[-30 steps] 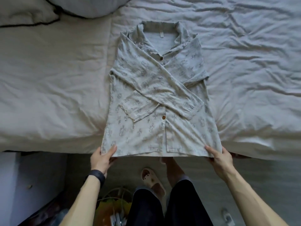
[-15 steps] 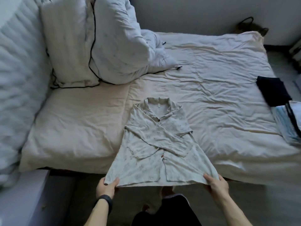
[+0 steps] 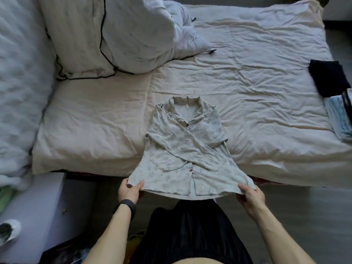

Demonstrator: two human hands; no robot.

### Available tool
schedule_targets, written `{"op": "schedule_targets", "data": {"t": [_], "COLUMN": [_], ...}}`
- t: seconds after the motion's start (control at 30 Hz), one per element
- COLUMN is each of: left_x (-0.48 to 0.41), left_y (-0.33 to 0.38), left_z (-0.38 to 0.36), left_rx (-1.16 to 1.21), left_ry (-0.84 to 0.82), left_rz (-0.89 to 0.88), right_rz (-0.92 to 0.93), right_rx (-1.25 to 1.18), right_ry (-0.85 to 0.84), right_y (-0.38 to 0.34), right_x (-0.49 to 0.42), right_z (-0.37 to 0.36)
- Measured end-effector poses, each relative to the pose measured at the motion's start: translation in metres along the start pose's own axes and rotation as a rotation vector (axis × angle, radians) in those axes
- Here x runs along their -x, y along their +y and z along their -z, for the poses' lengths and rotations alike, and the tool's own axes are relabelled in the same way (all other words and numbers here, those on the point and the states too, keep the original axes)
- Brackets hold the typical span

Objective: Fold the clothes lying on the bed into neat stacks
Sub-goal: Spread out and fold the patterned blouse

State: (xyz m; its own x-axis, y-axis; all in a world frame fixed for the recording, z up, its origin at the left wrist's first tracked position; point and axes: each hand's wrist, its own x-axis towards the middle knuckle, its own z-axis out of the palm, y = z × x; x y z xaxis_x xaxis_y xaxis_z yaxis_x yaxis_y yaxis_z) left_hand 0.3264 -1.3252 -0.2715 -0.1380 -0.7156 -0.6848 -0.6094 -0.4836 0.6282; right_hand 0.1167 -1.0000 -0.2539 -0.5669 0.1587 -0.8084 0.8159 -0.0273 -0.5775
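A pale patterned pyjama shirt (image 3: 182, 149) lies face up at the near edge of the bed (image 3: 247, 96), collar away from me, both sleeves crossed over its front. Its hem hangs out past the mattress edge. My left hand (image 3: 129, 191) pinches the hem's left corner, thumb on top. My right hand (image 3: 249, 195) pinches the right corner. The hem is lifted a little off the bed between them. A folded dark garment (image 3: 327, 79) and a folded light blue one (image 3: 341, 119) lie at the bed's right edge.
Two white pillows with black piping (image 3: 106, 35) lean at the head of the bed on the left. A padded headboard (image 3: 17, 73) runs down the left side. A pale bedside unit (image 3: 32, 216) stands at the lower left. My dark trousers fill the bottom centre.
The view has pulled back and up, so more of the bed shows. Both hands still hold the hem corners, now lifted slightly off the mattress edge.
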Motion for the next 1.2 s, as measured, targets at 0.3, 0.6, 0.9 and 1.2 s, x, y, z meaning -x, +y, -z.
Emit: {"op": "schedule_targets", "data": {"t": [0.3, 0.6, 0.9, 1.2], "left_x": [-0.062, -0.208, -0.332, -0.357], "left_y": [0.089, 0.234, 0.279, 0.265], "left_z": [-0.06, -0.153, -0.245, -0.297], "left_rx": [0.145, 0.28, -0.469, -1.134], "left_ry": [-0.006, 0.078, 0.022, -0.177], "left_rz": [0.04, 0.075, -0.141, -0.946], "right_rz": [-0.006, -0.064, 0.251, 1.103], "right_rx": [-0.035, -0.118, 0.532, 1.25], "right_ry": [-0.012, 0.042, 0.002, -0.102], "right_y": [-0.076, -0.2, -0.231, -0.186], "right_x": [-0.049, -0.202, -0.326, -0.355], "right_z": [-0.087, -0.226, -0.317, -0.332]}}
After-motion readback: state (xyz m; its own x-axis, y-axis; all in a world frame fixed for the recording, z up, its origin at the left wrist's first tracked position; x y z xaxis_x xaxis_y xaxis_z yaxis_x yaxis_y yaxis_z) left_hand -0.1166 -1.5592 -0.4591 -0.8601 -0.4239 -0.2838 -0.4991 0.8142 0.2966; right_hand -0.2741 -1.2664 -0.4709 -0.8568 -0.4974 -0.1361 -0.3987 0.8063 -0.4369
